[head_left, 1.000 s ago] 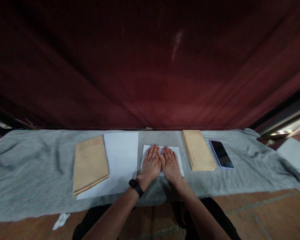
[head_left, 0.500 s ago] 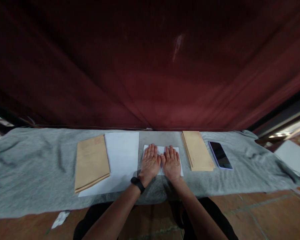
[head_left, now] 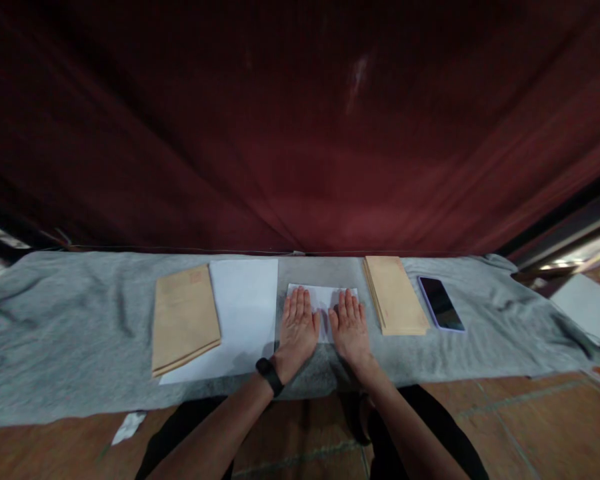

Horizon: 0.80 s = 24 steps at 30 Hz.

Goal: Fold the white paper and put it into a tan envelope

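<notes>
A folded white sheet of paper [head_left: 325, 305] lies flat on the grey cloth, partly covered by both hands. My left hand [head_left: 299, 328], with a black band on its wrist, rests palm down over the paper's left part, fingers straight. Over the right part lies my right hand [head_left: 351, 328], also palm down with its fingers stretched out. Between the two thumbs a strip of the paper shows. Left of the hands, larger white sheets [head_left: 250, 300] lie on the cloth, with brown envelopes [head_left: 185, 320] overlapping them.
Right of the paper sits a stack of brown envelopes [head_left: 396, 297]. Beside it lies a phone [head_left: 441, 303] with a purple edge. The grey cloth [head_left: 90, 333] covers the long surface, backed by a dark red panel [head_left: 300, 167]. A crumpled white scrap [head_left: 129, 427] is on the tiled floor.
Both hands have slid apart sideways over the paper, so more of its middle shows between them. The whole view has shifted slightly.
</notes>
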### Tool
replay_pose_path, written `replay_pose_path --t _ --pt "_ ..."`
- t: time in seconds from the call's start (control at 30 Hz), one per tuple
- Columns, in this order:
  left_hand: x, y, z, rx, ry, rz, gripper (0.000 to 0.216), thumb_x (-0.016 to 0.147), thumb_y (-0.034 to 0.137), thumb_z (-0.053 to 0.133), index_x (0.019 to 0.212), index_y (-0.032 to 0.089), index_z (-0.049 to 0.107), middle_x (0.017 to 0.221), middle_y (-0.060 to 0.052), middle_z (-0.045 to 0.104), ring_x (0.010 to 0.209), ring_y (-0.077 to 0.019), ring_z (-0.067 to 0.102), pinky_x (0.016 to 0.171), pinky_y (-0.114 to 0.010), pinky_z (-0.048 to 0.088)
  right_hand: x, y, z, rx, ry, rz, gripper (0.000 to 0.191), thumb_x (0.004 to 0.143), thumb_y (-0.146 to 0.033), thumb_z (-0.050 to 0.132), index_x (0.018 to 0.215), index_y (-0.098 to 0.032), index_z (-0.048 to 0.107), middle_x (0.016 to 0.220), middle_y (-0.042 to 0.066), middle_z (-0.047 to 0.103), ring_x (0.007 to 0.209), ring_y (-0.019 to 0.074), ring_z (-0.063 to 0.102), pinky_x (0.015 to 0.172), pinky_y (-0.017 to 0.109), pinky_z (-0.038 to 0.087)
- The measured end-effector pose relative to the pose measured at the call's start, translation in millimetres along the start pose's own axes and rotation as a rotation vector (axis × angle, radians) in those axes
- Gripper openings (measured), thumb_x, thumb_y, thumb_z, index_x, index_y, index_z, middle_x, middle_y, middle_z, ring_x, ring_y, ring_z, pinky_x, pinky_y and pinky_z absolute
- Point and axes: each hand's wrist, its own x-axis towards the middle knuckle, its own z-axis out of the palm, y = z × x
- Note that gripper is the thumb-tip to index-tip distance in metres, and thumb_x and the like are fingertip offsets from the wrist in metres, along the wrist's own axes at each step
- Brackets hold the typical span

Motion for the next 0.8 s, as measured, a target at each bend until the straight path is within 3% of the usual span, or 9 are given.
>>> replay_pose_path --t 0.13,0.23,0.43,0.8 --pt "-27 7 -3 -0.012 -0.033 0.165 0.061 0.097 0.019 0.028 0.156 0.005 0.02 0.16 -0.017 0.03 0.151 -0.0246 0.02 0.123 -0.048 0.023 -18 -13 -10 0.063 -0.088 -0.192 0.054 0.105 -0.035 0.024 0.153 -0.012 0.035 0.16 0.012 0.031 0.149 0.0244 0.027 0.12 0.046 0.025" --pt "-40 6 -3 -0.009 -0.074 0.162 0.063 0.096 0.019 0.029 0.156 0.007 0.018 0.16 -0.017 0.03 0.151 -0.0244 0.021 0.122 -0.048 0.024 -28 -14 -13 0.065 -0.111 -0.246 0.054 0.105 -0.038 0.026 0.151 -0.012 0.039 0.158 0.012 0.036 0.147 0.0243 0.031 0.121 0.045 0.024" --pt "-47 1 -4 -0.005 -0.068 0.098 0.066 0.095 0.028 0.039 0.154 0.003 0.022 0.16 -0.021 0.028 0.151 -0.0275 0.02 0.121 -0.048 0.027 -39 3 -12 0.003 -0.045 -0.194 0.055 0.104 -0.039 0.034 0.152 -0.013 0.037 0.157 0.014 0.038 0.145 0.0266 0.035 0.118 0.045 0.03" --pt "-59 -8 -11 0.009 -0.02 0.06 0.073 0.097 0.045 0.042 0.154 0.002 0.021 0.158 -0.023 0.03 0.149 -0.0312 0.025 0.119 -0.05 0.03 -54 28 -10 -0.05 0.044 -0.062 0.057 0.104 -0.037 0.031 0.155 -0.01 0.029 0.156 0.017 0.038 0.145 0.0283 0.036 0.117 0.046 0.031"
